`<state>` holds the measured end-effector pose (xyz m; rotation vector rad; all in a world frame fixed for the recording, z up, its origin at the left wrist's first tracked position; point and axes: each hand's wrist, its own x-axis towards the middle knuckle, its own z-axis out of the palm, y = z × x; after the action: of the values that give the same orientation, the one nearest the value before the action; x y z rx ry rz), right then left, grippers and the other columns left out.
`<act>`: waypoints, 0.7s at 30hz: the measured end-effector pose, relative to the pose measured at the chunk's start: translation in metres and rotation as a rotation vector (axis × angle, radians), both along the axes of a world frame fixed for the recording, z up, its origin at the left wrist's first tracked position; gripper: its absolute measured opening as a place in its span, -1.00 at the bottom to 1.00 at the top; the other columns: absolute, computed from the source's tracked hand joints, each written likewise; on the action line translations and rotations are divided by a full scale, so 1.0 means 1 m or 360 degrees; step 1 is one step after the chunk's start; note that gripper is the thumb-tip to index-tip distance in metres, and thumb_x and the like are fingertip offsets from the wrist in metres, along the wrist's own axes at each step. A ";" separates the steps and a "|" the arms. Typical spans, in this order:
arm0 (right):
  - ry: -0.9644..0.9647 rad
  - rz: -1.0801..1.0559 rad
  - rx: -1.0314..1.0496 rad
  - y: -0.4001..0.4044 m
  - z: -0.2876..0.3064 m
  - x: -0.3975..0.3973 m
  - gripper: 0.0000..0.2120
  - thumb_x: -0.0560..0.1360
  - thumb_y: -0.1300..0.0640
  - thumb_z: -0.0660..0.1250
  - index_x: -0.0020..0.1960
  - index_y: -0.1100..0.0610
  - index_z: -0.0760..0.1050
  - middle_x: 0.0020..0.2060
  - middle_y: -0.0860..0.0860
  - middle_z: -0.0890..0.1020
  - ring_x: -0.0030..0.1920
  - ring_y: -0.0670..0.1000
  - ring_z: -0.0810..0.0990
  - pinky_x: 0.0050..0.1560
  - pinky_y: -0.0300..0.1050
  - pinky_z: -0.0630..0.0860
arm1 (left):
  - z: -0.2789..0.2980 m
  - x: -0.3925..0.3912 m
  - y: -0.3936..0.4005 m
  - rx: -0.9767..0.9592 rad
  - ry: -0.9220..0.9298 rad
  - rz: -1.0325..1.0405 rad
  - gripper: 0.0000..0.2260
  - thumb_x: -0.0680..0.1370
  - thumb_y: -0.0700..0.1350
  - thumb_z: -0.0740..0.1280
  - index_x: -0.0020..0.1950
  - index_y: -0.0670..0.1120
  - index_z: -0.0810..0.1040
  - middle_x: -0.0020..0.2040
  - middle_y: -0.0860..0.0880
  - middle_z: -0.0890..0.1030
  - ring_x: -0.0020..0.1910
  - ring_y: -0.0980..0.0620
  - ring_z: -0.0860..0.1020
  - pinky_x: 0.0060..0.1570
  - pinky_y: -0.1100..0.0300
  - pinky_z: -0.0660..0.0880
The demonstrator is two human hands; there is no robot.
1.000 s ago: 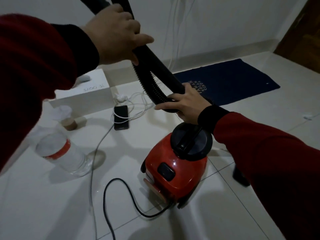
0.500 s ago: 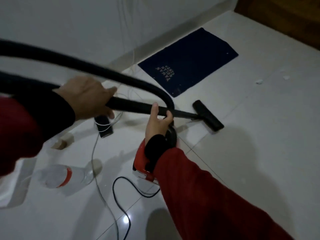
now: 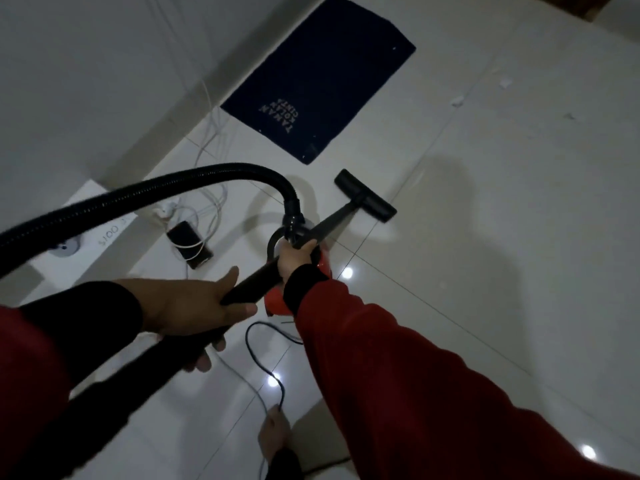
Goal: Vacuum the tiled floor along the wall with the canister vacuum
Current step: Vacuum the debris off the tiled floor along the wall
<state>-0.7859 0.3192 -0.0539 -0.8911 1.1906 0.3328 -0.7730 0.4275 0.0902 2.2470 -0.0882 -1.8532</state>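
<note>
Head view, both hands [image 3: 194, 306] [image 3: 294, 256] gripping wand [image 3: 332, 223], nozzle [image 3: 365, 199] beside mat [image 3: 329, 81] edge

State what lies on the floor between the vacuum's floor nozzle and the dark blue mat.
Only bare white tile: in the head view the floor nozzle and the dark blue mat lie apart, with nothing between.

Red canister [image 3: 320, 263]: mostly hidden behind right hand [image 3: 294, 256] and sleeve. Hose [image 3: 138, 194] runs off frame at 9 o'clock. Wand [image 3: 256, 285] partly covered by left hand [image 3: 194, 303]. Mat [image 3: 332, 71] cut off at 12 o'clock. White box [image 3: 104, 233] lettering too blurred to read.
</note>
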 end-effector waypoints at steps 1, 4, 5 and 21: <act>0.0022 0.0011 -0.0034 0.004 -0.002 0.001 -0.23 0.56 -0.06 0.21 0.52 -0.18 -0.28 0.47 0.17 0.24 0.28 0.23 0.46 0.02 -0.02 0.54 | -0.001 -0.001 0.007 -0.0040 0.0044 0.0083 -0.26 0.57 0.10 0.21 0.54 0.14 -0.27 -0.16 -0.12 0.55 -0.49 0.06 0.57 -0.36 0.15 0.56; 0.0080 0.0067 -0.0073 0.020 -0.002 0.003 -0.25 0.55 -0.12 0.19 0.50 -0.24 -0.29 0.47 0.16 0.24 0.30 0.24 0.45 0.20 0.10 0.52 | -0.006 -0.005 0.028 -0.0190 0.0123 0.0308 -0.28 0.56 0.06 0.25 0.55 0.15 -0.17 -0.20 -0.14 0.44 -0.44 0.05 0.49 -0.39 0.20 0.55; 0.0041 -0.0004 -0.0019 0.027 0.004 0.000 -0.27 0.57 -0.09 0.19 0.50 -0.25 -0.28 0.44 0.18 0.28 0.22 0.24 0.53 0.17 0.14 0.54 | -0.008 -0.006 0.033 -0.0215 0.0146 0.0345 -0.27 0.55 0.05 0.25 0.55 0.15 -0.18 -0.20 -0.14 0.43 -0.44 0.04 0.49 -0.39 0.20 0.55; -0.0089 -0.0611 0.0068 0.040 0.008 0.030 -0.35 0.62 0.16 0.14 0.52 -0.26 -0.12 -0.35 0.10 0.41 -0.44 0.00 0.42 -0.56 -0.23 0.45 | -0.037 0.046 0.040 -0.0456 0.0324 0.0375 -0.25 0.57 -0.01 0.27 0.51 0.25 -0.23 -0.25 -0.14 0.46 -0.51 0.08 0.50 -0.46 0.21 0.53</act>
<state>-0.7558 0.3596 -0.0455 -0.6136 1.2679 0.0222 -0.7273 0.4671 0.0531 1.7879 -0.0485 -1.8017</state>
